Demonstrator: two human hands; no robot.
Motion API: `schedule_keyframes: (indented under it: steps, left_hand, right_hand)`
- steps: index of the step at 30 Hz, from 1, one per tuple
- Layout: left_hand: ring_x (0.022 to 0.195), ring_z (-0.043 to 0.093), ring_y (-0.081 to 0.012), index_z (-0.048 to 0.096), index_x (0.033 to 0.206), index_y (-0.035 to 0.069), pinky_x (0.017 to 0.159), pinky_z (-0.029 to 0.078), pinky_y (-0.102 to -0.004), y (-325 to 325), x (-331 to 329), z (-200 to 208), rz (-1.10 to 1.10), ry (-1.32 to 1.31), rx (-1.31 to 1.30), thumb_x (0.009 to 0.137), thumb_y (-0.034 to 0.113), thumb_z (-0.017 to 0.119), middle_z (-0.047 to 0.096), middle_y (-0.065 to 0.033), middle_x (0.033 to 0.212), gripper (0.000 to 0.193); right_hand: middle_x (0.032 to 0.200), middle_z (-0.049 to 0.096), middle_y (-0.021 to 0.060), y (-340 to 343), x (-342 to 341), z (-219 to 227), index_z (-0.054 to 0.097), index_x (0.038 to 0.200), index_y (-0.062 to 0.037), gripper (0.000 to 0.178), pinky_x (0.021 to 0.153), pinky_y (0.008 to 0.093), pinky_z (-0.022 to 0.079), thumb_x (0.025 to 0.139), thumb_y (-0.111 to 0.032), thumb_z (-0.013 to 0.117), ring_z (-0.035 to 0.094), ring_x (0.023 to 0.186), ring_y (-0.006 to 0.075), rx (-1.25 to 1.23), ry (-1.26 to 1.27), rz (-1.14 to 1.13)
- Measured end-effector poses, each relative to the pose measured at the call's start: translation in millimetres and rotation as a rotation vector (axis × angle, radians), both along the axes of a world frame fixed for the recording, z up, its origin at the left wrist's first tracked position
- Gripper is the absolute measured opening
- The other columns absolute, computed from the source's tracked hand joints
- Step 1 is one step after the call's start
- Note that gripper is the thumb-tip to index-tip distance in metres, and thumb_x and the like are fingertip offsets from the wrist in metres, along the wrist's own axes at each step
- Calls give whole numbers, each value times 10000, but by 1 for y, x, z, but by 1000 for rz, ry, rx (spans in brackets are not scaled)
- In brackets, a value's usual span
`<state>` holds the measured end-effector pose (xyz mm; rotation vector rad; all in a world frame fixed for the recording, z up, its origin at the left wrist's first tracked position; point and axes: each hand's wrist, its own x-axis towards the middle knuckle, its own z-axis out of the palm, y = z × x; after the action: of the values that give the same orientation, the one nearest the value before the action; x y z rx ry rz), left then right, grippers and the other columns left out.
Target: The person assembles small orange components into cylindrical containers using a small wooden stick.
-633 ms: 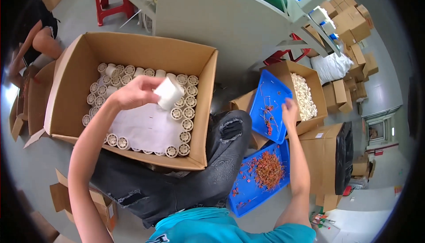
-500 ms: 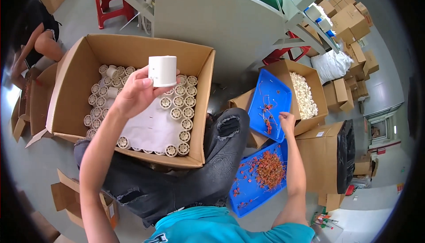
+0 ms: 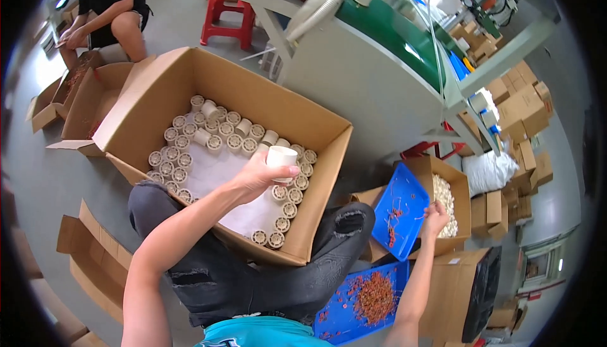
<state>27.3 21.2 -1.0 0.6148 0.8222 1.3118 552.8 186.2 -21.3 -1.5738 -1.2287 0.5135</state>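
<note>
My left hand (image 3: 258,176) is closed round a white plastic cylinder (image 3: 282,159), holding it upright above the large cardboard box (image 3: 126,116). Inside that box, many similar off-white cylinders (image 3: 179,175) with slotted round ends stand along the sides, and some lie tipped over. A white sheet (image 3: 205,167) shows between them. Off to the right, my right hand (image 3: 435,219) hovers at the edge of the upper blue tray (image 3: 414,189), fingertips pinched together; what they hold is too small to make out. Small red-orange parts with thin wires (image 3: 394,217) lie in this tray.
A lower blue tray (image 3: 341,318) holds a heap of red-orange pieces (image 3: 374,298). Behind the upper tray, a carton contains cream-coloured pieces (image 3: 442,198). Ahead stands a machine with a green conveyor belt (image 3: 392,28). A seated person (image 3: 117,15) and a red stool (image 3: 227,21) are at far left.
My view has turned, so the scene sits differently in the picture. The cylinder in my left hand is now lower against the box and shows its top end. My right hand stays beside the upper tray.
</note>
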Motion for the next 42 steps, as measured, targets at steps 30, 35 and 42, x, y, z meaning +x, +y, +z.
schedule_keyframes:
  steps: [30, 35, 42]
  left_hand:
    - [895, 614, -169, 632, 1064, 47, 810, 514, -314, 1, -71, 14, 265, 794, 355, 726, 205, 851, 625, -50, 995, 433]
    - [961, 627, -237, 613, 1190, 69, 864, 502, -328, 4, -68, 9, 485, 1095, 415, 666, 157, 866, 618, -95, 1062, 588]
    - [1016, 644, -230, 605, 1204, 53, 864, 522, -326, 6, -57, 2, 518, 1148, 525, 670, 59, 839, 648, -95, 1127, 582]
  right_hand:
    - [975, 691, 86, -59, -398, 33, 713, 1056, 31, 219, 715, 250, 541, 840, 46, 678, 659, 802, 131, 93, 205, 833]
    - [1004, 681, 127, -72, -397, 51, 707, 1014, 16, 192, 747, 313, 563, 829, 64, 683, 675, 868, 237, 597, -113, 664]
    - [1030, 686, 132, -94, -407, 55, 705, 998, 33, 189, 787, 318, 566, 816, 86, 698, 678, 890, 244, 865, -152, 698]
